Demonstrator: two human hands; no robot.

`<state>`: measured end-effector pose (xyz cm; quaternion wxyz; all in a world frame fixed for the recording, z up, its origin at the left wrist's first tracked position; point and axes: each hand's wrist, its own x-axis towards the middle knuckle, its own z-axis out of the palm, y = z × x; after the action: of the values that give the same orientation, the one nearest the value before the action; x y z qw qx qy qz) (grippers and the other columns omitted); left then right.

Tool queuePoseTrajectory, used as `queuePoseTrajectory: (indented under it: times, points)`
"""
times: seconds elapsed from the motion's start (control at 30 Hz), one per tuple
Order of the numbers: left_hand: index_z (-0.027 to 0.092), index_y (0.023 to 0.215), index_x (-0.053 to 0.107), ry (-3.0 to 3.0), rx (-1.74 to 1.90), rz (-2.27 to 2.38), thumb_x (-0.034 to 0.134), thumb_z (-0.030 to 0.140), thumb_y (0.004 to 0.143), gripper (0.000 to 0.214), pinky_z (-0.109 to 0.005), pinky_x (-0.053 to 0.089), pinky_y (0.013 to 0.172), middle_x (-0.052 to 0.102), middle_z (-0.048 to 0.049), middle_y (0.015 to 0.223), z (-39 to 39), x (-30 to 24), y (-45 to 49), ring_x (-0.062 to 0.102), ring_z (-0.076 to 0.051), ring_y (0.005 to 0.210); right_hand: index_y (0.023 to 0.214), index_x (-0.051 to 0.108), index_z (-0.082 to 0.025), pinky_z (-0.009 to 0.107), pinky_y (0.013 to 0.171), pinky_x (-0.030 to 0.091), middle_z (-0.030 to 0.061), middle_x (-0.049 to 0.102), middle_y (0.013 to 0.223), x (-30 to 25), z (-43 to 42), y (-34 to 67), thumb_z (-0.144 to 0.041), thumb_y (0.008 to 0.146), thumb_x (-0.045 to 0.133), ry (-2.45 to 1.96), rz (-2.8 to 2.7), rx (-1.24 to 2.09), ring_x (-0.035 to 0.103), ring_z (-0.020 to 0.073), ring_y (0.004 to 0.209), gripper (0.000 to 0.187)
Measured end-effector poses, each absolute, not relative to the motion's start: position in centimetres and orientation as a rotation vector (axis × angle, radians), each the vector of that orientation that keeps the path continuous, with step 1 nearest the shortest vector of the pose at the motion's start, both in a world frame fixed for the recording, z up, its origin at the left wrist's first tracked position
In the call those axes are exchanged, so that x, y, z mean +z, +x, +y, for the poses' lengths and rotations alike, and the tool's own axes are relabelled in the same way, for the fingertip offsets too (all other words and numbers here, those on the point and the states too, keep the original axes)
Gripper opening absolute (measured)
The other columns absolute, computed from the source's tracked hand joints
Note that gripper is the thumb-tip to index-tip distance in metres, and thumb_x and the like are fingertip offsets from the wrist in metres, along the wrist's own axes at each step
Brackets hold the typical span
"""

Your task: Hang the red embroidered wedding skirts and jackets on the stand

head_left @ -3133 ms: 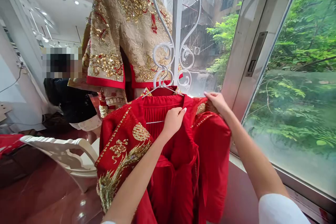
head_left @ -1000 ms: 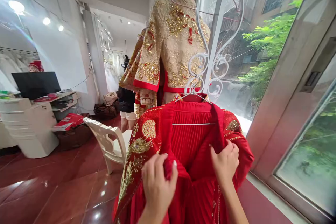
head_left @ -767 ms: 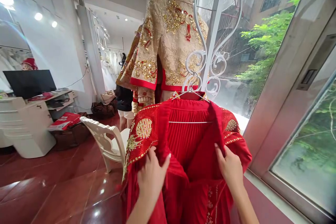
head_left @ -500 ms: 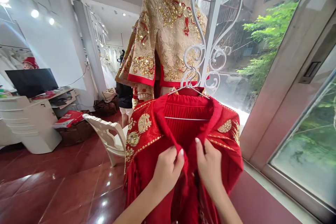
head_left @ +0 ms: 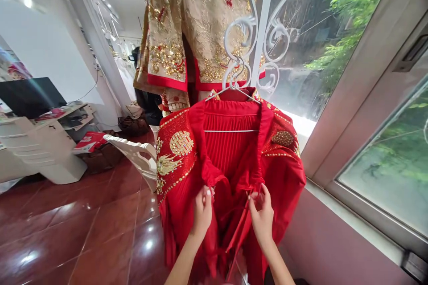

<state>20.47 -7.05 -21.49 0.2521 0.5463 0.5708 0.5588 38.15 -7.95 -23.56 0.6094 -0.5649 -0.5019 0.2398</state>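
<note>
A red jacket [head_left: 180, 178] with gold embroidery and beaded trim hangs on a white wire hanger [head_left: 230, 131] in front of me, its front parted and pleated lining showing. My left hand [head_left: 202, 211] is closed on the left front edge, pinching the red cloth. On the other front edge my right hand [head_left: 261, 209] pinches the cloth between thumb and fingers. Red ties or strips dangle between the two hands. The hanger's hook catches on a white scrolled metal stand [head_left: 262, 22].
Behind hangs a cream jacket [head_left: 203, 31] with gold sequins and red hems. A white chair [head_left: 140, 156] stands to the left, beyond it a desk [head_left: 43, 142] with a monitor [head_left: 33, 95]. A person [head_left: 147, 102] is partly hidden behind the garments. A window [head_left: 374, 142] flanks the right side.
Both hands have moved down along the jacket's front edges and slightly apart, spreading the collar opening wider. The camera view has tilted down.
</note>
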Motion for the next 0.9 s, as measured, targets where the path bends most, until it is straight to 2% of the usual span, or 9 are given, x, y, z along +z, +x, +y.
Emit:
queuePoseTrajectory:
  times: [0.13, 0.2, 0.27, 0.4, 0.5, 0.6, 0.73, 0.8, 0.9]
  points:
    - [0.018, 0.088, 0.056, 1.618, 1.253, 1.562, 0.043, 0.036, 0.086, 0.022, -0.027, 0.049, 0.065, 0.062, -0.0032, 0.076, -8.6, -26.8, 21.7, 0.061, -0.016, 0.069, 0.126, 0.042, -0.019, 0.048, 0.086, 0.044, 0.0143, 0.060, 0.106, -27.6, -10.6, 38.3, -0.037, 0.082, 0.051, -1.499, -1.185, 0.132, 0.058, 0.0287, 0.098, 0.049]
    - [0.018, 0.089, 0.057, 1.632, 1.221, 1.580, 0.044, 0.030, 0.086, 0.018, -0.028, 0.051, 0.072, 0.065, -0.0047, 0.081, -8.6, -28.9, 22.4, 0.063, -0.016, 0.075, 0.111, 0.052, -0.021, 0.050, 0.088, 0.042, 0.0134, 0.061, 0.103, -28.9, -11.2, 37.8, -0.035, 0.081, 0.050, -1.477, -1.289, 0.014, 0.056, 0.0293, 0.098, 0.033]
    - [0.018, 0.095, 0.057, 1.665, 1.206, 1.619, 0.043, 0.025, 0.086, 0.019, -0.030, 0.050, 0.079, 0.065, -0.0070, 0.091, -8.2, -29.9, 23.2, 0.064, -0.018, 0.085, 0.100, 0.057, -0.022, 0.046, 0.085, 0.045, 0.0102, 0.063, 0.094, -29.4, -11.0, 37.1, -0.032, 0.084, 0.047, -1.424, -1.456, 0.127, 0.057, 0.0266, 0.093, 0.021]
    - [0.014, 0.114, 0.052, 1.762, 1.045, 1.810, 0.047, 0.016, 0.082, 0.033, -0.038, 0.044, 0.092, 0.059, -0.0163, 0.115, -6.4, -29.6, 24.9, 0.056, -0.025, 0.110, 0.103, 0.059, -0.018, 0.041, 0.083, 0.046, 0.0112, 0.064, 0.101, -28.6, -9.0, 35.5, -0.034, 0.088, 0.039, -1.510, -1.552, 0.398, 0.058, 0.0253, 0.096, 0.030]
    - [0.012, 0.107, 0.057, 1.807, 0.909, 1.826, 0.043, 0.012, 0.082, 0.028, -0.039, 0.046, 0.086, 0.063, -0.0167, 0.107, -5.2, -29.0, 25.5, 0.059, -0.026, 0.102, 0.107, 0.059, -0.014, 0.037, 0.079, 0.047, 0.0131, 0.064, 0.103, -27.9, -7.6, 35.0, -0.036, 0.089, 0.035, -1.645, -1.543, 0.483, 0.061, 0.0249, 0.092, 0.036]
    - [0.016, 0.089, 0.061, 1.829, 0.908, 1.753, 0.043, 0.014, 0.084, 0.019, -0.032, 0.047, 0.077, 0.066, -0.0103, 0.091, -5.2, -29.0, 25.2, 0.063, -0.021, 0.087, 0.097, 0.062, -0.014, 0.030, 0.072, 0.045, 0.0116, 0.067, 0.093, -27.4, -7.1, 34.8, -0.035, 0.091, 0.033, -1.723, -1.604, 0.556, 0.064, 0.0227, 0.082, 0.036]
    - [0.016, 0.079, 0.058, 1.811, 0.936, 1.719, 0.041, 0.015, 0.086, 0.019, -0.027, 0.046, 0.068, 0.064, -0.0070, 0.080, -6.8, -30.2, 24.4, 0.062, -0.017, 0.075, 0.085, 0.063, -0.015, 0.027, 0.065, 0.041, 0.0107, 0.068, 0.084, -27.0, -7.1, 34.7, -0.031, 0.091, 0.035, -1.743, -1.691, 0.609, 0.063, 0.0214, 0.074, 0.033]
    - [0.015, 0.079, 0.057, 1.780, 0.949, 1.741, 0.041, 0.015, 0.085, 0.017, -0.029, 0.047, 0.067, 0.063, -0.0081, 0.080, -7.6, -31.0, 24.1, 0.061, -0.018, 0.074, 0.081, 0.063, -0.015, 0.027, 0.064, 0.041, 0.0106, 0.067, 0.081, -26.9, -7.3, 34.5, -0.027, 0.090, 0.036, -1.715, -1.729, 0.650, 0.063, 0.0209, 0.071, 0.031]
    - [0.014, 0.091, 0.055, 1.761, 1.008, 1.732, 0.044, 0.010, 0.080, 0.016, -0.032, 0.048, 0.075, 0.062, -0.0105, 0.092, -8.3, -31.8, 23.9, 0.061, -0.020, 0.087, 0.081, 0.065, -0.015, 0.026, 0.065, 0.041, 0.0100, 0.068, 0.082, -26.9, -7.8, 34.1, -0.025, 0.088, 0.038, -1.630, -1.714, 0.727, 0.062, 0.0206, 0.072, 0.029]
